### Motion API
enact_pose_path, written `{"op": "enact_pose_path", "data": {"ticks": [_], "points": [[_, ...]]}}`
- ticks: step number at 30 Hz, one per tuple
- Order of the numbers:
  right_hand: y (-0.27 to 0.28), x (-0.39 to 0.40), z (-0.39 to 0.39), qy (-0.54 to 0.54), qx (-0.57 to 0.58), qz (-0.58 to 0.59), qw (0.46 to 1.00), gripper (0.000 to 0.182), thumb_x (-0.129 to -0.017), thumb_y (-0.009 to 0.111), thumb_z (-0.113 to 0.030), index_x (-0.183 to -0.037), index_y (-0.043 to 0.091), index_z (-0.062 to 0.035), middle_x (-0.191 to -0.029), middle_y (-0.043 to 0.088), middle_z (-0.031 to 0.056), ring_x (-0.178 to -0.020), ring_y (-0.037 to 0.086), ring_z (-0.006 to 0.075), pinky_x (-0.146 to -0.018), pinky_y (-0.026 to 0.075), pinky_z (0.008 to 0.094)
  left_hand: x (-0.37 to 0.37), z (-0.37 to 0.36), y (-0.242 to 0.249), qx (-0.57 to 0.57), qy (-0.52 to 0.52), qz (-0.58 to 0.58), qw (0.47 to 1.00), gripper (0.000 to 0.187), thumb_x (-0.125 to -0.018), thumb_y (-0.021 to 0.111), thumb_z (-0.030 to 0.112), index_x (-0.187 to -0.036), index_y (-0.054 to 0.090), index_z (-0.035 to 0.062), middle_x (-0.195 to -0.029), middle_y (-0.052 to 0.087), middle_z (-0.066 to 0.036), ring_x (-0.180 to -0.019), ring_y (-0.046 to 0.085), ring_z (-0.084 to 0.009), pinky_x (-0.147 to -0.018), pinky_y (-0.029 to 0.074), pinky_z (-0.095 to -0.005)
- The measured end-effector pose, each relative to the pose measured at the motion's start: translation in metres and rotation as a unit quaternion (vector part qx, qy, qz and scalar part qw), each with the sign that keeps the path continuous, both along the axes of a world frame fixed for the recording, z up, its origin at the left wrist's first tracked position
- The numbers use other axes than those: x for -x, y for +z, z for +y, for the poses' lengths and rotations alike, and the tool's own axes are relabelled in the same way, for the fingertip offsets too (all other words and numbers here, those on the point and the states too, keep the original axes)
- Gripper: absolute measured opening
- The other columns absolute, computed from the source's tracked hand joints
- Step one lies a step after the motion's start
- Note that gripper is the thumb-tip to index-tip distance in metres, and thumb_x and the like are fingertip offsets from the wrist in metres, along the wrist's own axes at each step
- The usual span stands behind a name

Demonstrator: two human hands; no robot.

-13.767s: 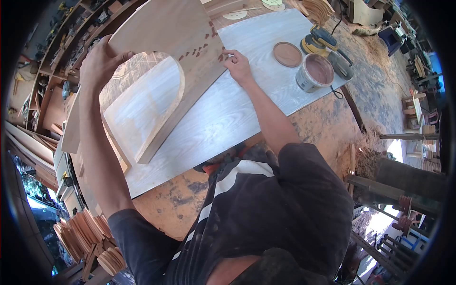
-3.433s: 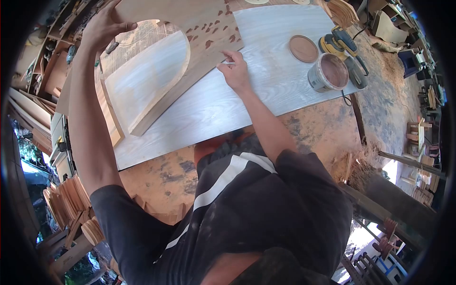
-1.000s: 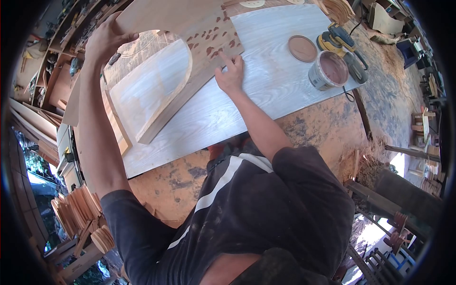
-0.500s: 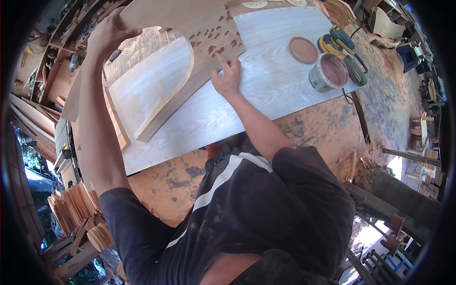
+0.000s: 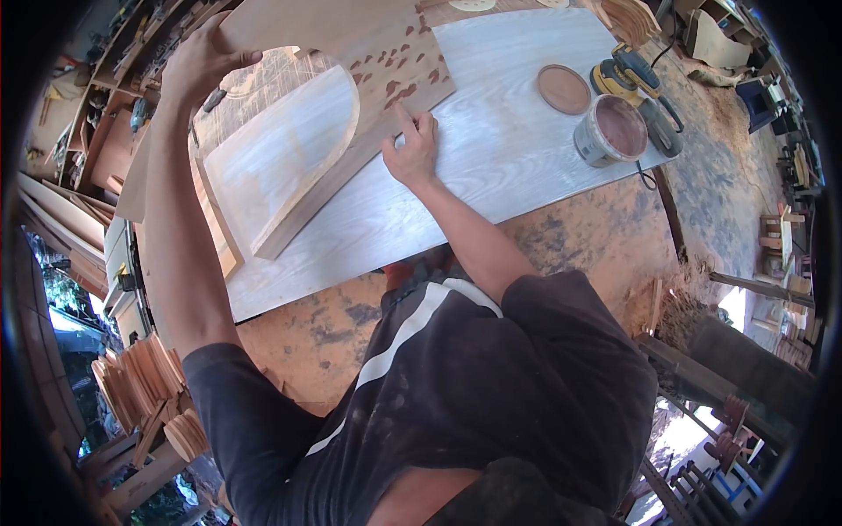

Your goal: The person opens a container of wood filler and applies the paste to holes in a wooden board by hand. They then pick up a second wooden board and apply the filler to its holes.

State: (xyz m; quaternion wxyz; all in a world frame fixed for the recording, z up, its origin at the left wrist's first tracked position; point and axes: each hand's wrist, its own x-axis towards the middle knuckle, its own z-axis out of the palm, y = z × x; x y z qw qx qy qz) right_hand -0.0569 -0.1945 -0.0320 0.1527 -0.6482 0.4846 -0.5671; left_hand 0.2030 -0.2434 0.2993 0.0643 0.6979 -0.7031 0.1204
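Note:
A large wooden panel (image 5: pixel 289 24) with a curved cutout lies across a pale wood-grain sheet (image 5: pixel 491 167). Dark reddish-brown filler patches (image 5: pixel 405 89) dot its right part. My left hand (image 5: pixel 203 63) grips the panel's upper-left part, thumb along the cutout's edge. My right hand (image 5: pixel 412 151) is over the panel's near edge, index finger stretched to a filler patch and the other fingers partly curled; I see no tool in it. A tub of brown filler (image 5: pixel 611 131) stands on the sheet at the right, its round lid (image 5: pixel 563 89) beside it.
A yellow and black power sander (image 5: pixel 627 74) stands behind the tub, its cord trailing near the sheet's right edge. Stacked curved wood pieces (image 5: pixel 136 381) are at lower left. Shelves with tools (image 5: pixel 132 53) line the upper left. Sawdust (image 5: pixel 719 96) covers the right side.
My right hand has shifted slightly left and down, its index finger still at the filler patches. My left hand keeps its hold on the panel. The view has shifted slightly.

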Motion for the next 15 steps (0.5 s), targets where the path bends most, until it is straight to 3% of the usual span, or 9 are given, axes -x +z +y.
{"op": "enact_pose_path", "data": {"ticks": [2, 6, 8, 12, 14, 15], "points": [[-0.003, -0.002, -0.001, 0.013, -0.013, 0.045, 0.999, 0.059, -0.08, 0.069, -0.012, -0.138, 0.068, -0.0074, -0.112, 0.052, 0.0162, -0.104, 0.051, 0.0365, -0.089, 0.048, 0.0493, -0.008, -0.005, -0.004, 0.024, 0.009, -0.027, 0.999, 0.114, -0.059, 0.088, 0.076, -0.155, 0.055, 0.0239, -0.128, 0.075, -0.015, -0.12, 0.072, -0.0346, -0.1, 0.057, -0.0496], [0.002, 0.007, 0.007, 0.033, -0.033, 0.086, 0.995, 0.061, -0.08, 0.07, -0.012, -0.14, 0.066, -0.0075, -0.114, 0.052, 0.0167, -0.105, 0.051, 0.0365, -0.09, 0.048, 0.0491, -0.006, -0.007, -0.004, 0.008, 0.003, -0.006, 1.0, 0.115, -0.059, 0.088, 0.075, -0.156, 0.054, 0.0239, -0.128, 0.075, -0.015, -0.12, 0.072, -0.0345, -0.1, 0.057, -0.0496], [0.009, 0.006, 0.009, 0.008, -0.036, 0.063, 0.997, 0.061, -0.079, 0.07, -0.013, -0.14, 0.066, -0.0074, -0.116, 0.053, 0.0168, -0.105, 0.05, 0.0365, -0.089, 0.048, 0.049, 0.002, -0.001, 0.001, 0.001, 0.001, 0.011, 1.0, 0.111, -0.067, 0.089, 0.07, -0.155, 0.055, 0.0125, -0.127, 0.075, -0.019, -0.121, 0.071, -0.0357, -0.1, 0.055, -0.0477], [0.004, 0.0, 0.007, -0.009, -0.022, 0.127, 0.992, 0.064, -0.079, 0.07, -0.013, -0.142, 0.063, -0.0068, -0.117, 0.053, 0.0171, -0.105, 0.05, 0.0368, -0.089, 0.048, 0.0491, 0.005, 0.0, 0.002, -0.011, 0.02, 0.003, 1.0, 0.111, -0.066, 0.09, 0.069, -0.154, 0.055, 0.0123, -0.128, 0.075, -0.019, -0.122, 0.071, -0.0357, -0.1, 0.054, -0.0472], [0.006, 0.003, 0.012, 0.027, -0.039, 0.189, 0.981, 0.066, -0.078, 0.07, -0.012, -0.143, 0.06, -0.005, -0.117, 0.052, 0.0175, -0.106, 0.05, 0.0378, -0.088, 0.048, 0.0499, -0.006, -0.005, -0.004, 0.017, 0.006, -0.012, 1.0, 0.114, -0.059, 0.088, 0.075, -0.155, 0.056, 0.0243, -0.126, 0.077, -0.015, -0.119, 0.073, -0.0355, -0.1, 0.057, -0.0499], [0.006, 0.006, 0.014, 0.025, -0.039, 0.19, 0.981, 0.066, -0.078, 0.07, -0.012, -0.143, 0.06, -0.005, -0.117, 0.052, 0.0175, -0.106, 0.05, 0.0378, -0.088, 0.048, 0.0499, -0.008, -0.007, -0.005, 0.018, 0.004, -0.01, 1.0, 0.114, -0.059, 0.088, 0.075, -0.155, 0.056, 0.0243, -0.126, 0.077, -0.015, -0.119, 0.073, -0.0355, -0.1, 0.057, -0.0499]]}}
